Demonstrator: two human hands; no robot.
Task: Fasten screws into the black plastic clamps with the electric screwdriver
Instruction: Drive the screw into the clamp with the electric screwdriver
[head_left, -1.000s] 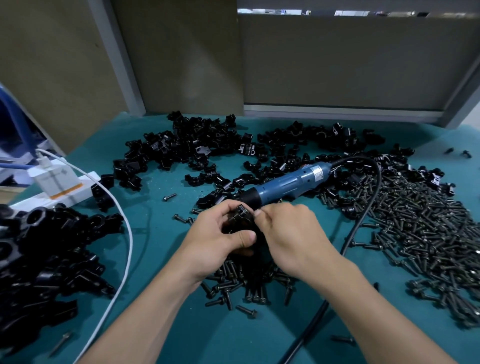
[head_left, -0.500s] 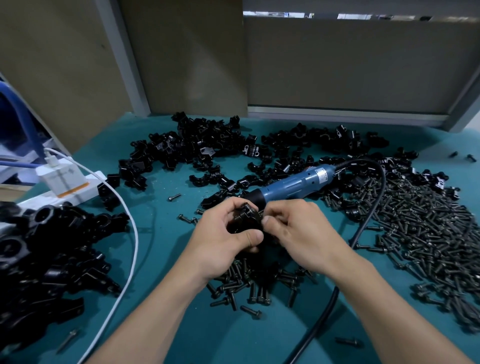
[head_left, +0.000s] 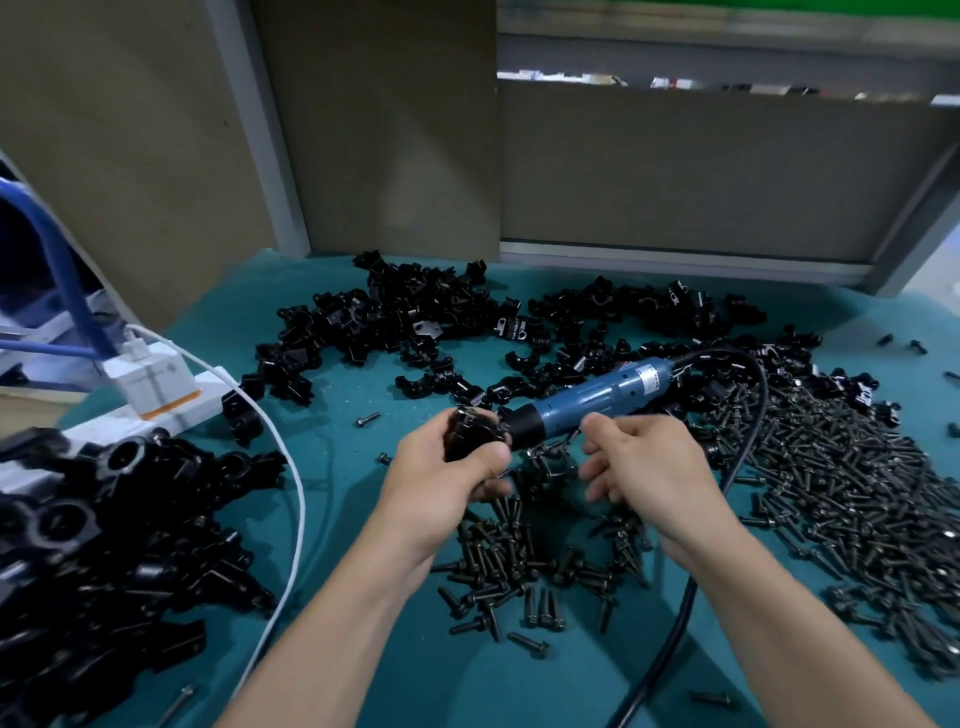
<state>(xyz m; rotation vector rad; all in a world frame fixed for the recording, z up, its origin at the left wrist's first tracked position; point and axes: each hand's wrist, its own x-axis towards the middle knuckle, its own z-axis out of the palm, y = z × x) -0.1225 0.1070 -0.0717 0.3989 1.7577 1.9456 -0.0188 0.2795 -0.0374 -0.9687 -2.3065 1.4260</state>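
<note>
— Where was the clamp?

— In the left hand, held up over the teal tabletop. Its fingers and thumb were curled round one black plastic clamp, gripping it from below and the side.

— And the right hand?

— Just to the right, apart from the clamp. Its fingers were loosely curled and spread; the tips were blurred, so I could make out nothing pinched in them.

— The electric screwdriver?

— It lay on the tabletop just beyond both hands, blue body slanting to the far right, black nose pointing at the held clamp. Its black cord looped round to the right and ran back toward the near edge.

— The screws?

— A broad pile of screws covered the right side, and a smaller scatter lay beneath the hands.

— Other clamps?

— A loose heap spread across the far side, and a second heap filled the near left. Beside that one sat a white power strip with a white cable curving toward the near edge.
</note>
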